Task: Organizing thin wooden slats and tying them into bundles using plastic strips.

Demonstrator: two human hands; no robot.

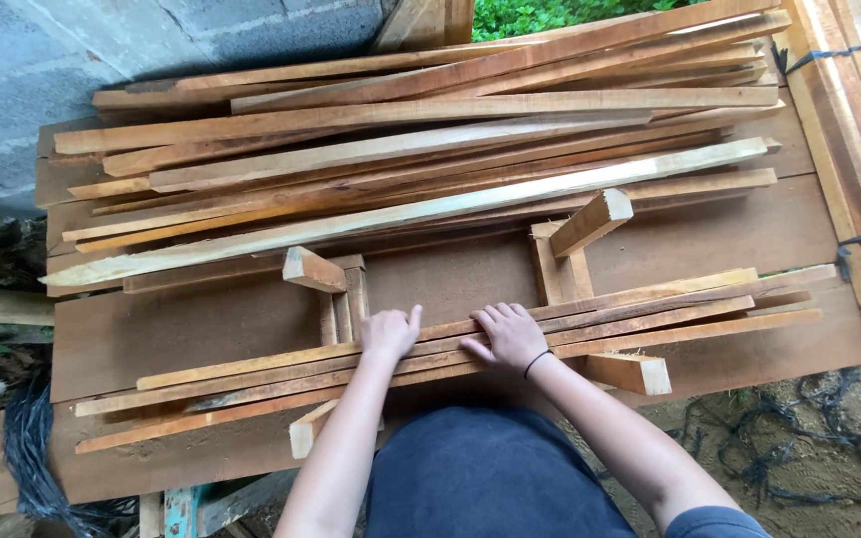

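On the workbench: a near bundle of thin wooden slats (430, 364) is laid lengthwise across two short wooden cross-blocks.
Left hand (389, 333): it is pressed palm-down on the near bundle, fingers loosely curled over the far edge of the slats; nothing is gripped or lifted.
Right hand (506, 337): it is spread flat on the same bundle, just beside the left hand, fingers extended toward the far side; a dark band is worn at the wrist.
Near bundle: the slats are stacked in a shallow layer, running from lower left to upper right, with their right ends fanned slightly apart.
Left cross-block (313, 269): it is seen projecting beyond the bundle on the far side, tilted.
Right cross-block (592, 221): it is raised at an angle, its near end (632, 374) shown under the slats.
Far pile of slats (421, 159): a larger, looser heap is stacked well apart from the hands.
Bench top (201, 324): broad brown boards are shown beneath everything.
Grey block wall (62, 50): it is seen at upper left.
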